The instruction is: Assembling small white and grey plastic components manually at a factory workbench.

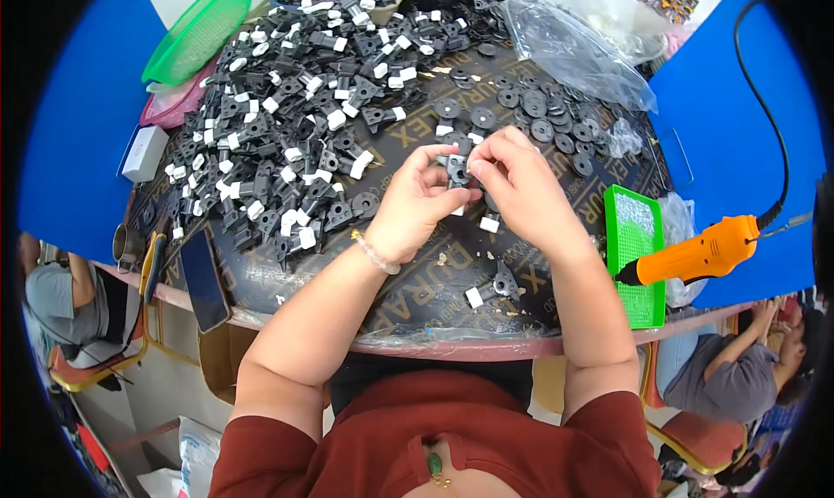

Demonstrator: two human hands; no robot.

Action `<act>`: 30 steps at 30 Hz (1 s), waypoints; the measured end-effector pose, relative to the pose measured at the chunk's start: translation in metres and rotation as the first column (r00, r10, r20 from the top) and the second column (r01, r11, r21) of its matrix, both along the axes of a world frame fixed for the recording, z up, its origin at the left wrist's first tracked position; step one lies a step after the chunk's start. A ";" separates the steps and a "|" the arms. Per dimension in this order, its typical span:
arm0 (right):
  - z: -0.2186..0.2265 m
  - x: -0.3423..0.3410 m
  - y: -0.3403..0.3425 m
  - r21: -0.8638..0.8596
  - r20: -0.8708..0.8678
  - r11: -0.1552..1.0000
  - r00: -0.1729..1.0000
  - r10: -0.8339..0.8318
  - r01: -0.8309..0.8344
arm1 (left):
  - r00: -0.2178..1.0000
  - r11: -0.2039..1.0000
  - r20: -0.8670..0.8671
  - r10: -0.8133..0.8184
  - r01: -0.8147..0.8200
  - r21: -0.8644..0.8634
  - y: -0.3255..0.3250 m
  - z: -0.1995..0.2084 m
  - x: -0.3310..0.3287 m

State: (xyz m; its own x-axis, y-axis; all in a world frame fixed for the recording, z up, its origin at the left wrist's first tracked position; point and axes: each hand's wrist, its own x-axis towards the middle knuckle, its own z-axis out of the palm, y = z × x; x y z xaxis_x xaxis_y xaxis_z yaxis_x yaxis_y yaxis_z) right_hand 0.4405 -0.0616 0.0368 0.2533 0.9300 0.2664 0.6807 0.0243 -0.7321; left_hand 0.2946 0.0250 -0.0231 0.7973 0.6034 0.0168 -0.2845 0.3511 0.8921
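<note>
Over the middle of the table, my left hand [412,204] grips a small black plastic part [457,171] between thumb and fingers. My right hand [526,192] is closed in a pinch against that part's right side; whatever its fingertips hold is too small to make out. Just beyond my hands lie black discs [483,117] and a few white-tipped pieces. Nearer to me, a loose black part [505,282] rests beside a white block [473,297]. A large heap of black parts with white ends [295,133] spreads to the left.
At right, an orange electric screwdriver [695,253] extends over a green tray [613,237] of small metal pieces. A clear plastic bag [578,50] lies behind the discs. On the left are a phone [205,281], a yellow-handled tool [155,259], a metal cup [129,244] and a white box [145,154].
</note>
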 end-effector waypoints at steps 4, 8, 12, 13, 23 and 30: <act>-0.022 -0.001 -0.003 0.040 -0.035 0.999 0.999 -0.029 0.030 | 0.998 0.999 -0.056 -0.036 0.037 0.019 -0.002 -0.002 0.001; -0.026 0.001 -0.007 0.117 0.039 0.992 0.998 -0.045 0.040 | 0.994 0.998 -0.091 -0.066 0.068 0.017 -0.001 -0.007 0.003; -0.015 0.017 -0.006 0.289 0.115 0.940 0.968 -0.222 0.181 | 0.997 0.993 -0.046 -0.058 0.052 -0.110 0.003 -0.003 0.000; -0.011 0.025 -0.009 0.296 0.171 0.930 0.945 -0.277 0.219 | 0.997 0.989 -0.052 -0.056 0.049 -0.137 0.003 0.000 0.001; -0.051 0.115 -0.016 0.182 0.561 0.814 0.621 -0.547 0.552 | 0.991 0.980 -0.119 0.053 -0.074 -0.185 0.010 0.001 -0.002; -0.105 0.154 -0.009 0.098 0.667 0.801 0.558 -0.493 0.590 | 0.992 0.986 -0.105 0.063 -0.079 -0.150 0.009 -0.001 0.003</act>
State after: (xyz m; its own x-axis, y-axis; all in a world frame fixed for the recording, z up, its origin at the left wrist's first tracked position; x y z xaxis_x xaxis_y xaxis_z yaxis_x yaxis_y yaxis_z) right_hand 0.5947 -0.0706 -0.0680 0.5347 0.7108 0.4571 0.8214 -0.5641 -0.0836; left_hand 0.2974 0.0336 -0.0240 0.7454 0.6477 -0.1576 -0.2263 0.4682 0.8542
